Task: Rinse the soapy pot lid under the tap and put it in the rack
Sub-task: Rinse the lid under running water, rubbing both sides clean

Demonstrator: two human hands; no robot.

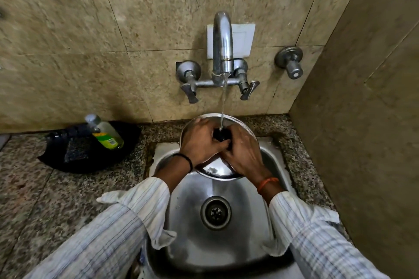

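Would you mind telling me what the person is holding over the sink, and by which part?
The steel pot lid, held under the running water: both the left hand and right hand close around its black knob on top.

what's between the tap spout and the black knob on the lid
Only the falling water stream, running from the tap spout to the black knob, in the head view.

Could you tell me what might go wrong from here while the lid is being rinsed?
The pot lid is wet and both hands, left hand and right hand, crowd its small black knob, so it could slip into the sink. The stream from the tap hits the knob and may splash the rolled sleeves. No rack is in view, so placing means a dripping carry.
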